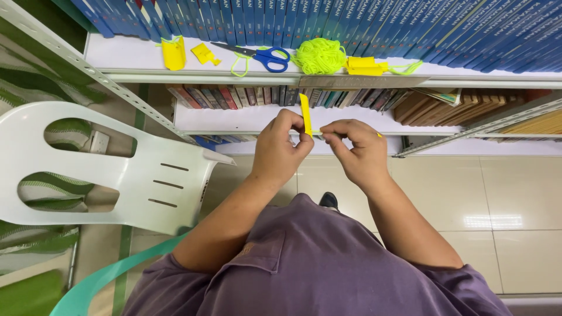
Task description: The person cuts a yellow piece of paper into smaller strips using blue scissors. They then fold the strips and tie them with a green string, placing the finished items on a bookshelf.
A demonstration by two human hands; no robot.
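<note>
The left hand [282,149] sits just left of the frame's centre, its fingers curled tight and pinching the lower end of a narrow yellow paper strip [305,114], which stands nearly upright above the knuckles. The right hand [356,151] is close beside it, just right of centre, fingertips closed on a thin piece of neon yellow-green string [317,133] that runs between the two hands; a small bit of yellow shows past its far side. Both forearms come up from the bottom of the frame out of purple sleeves.

Above the hands, across the top of the frame, runs a white shelf [134,58]. On it lie, from left to right, a folded yellow paper piece [173,52], a smaller yellow paper scrap [205,54], blue-handled scissors [260,56], a loose ball of neon yellow-green yarn [320,56] and another yellow paper bundle [364,65] tied with string. A row of blue books [351,20] stands behind them. A lower shelf level holds mixed book spines [246,96].

At the left of the frame stands a white plastic chair [117,169], and pale floor tiles [497,199] fill the right side.
</note>
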